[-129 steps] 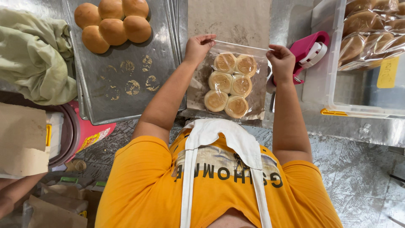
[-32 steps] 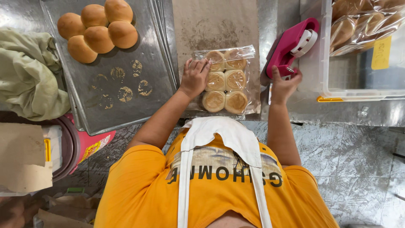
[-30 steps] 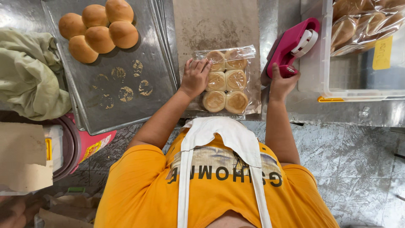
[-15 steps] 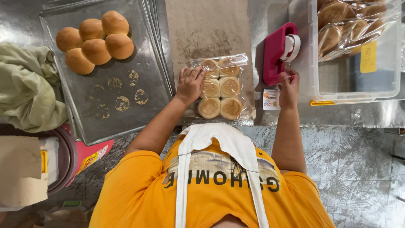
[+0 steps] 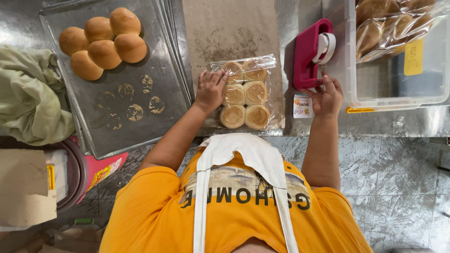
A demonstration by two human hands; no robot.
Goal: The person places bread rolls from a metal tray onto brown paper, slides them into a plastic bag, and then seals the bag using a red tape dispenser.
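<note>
our left hand (image 5: 211, 90) presses spread fingers on the bag of 6 buns (image 5: 244, 95) to pin it, while our right hand (image 5: 326, 96) pinches at the pink tape dispenser (image 5: 309, 54).

A clear plastic bag of six round buns (image 5: 244, 96) lies on the steel table (image 5: 412, 122), with a metal baking tray (image 5: 140, 126) holding five brown rolls (image 5: 103, 41) to its left. Right of the bag stands a pink tape dispenser (image 5: 309, 54), a small printed label (image 5: 303, 106) just near of it. Further right sits a clear plastic crate (image 5: 398, 98) holding bagged buns (image 5: 391, 26).

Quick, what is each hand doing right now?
Left hand: open, palm down on the clear bag of buns.
Right hand: fingers at the pink tape dispenser; whether it grips anything cannot be told.
</note>
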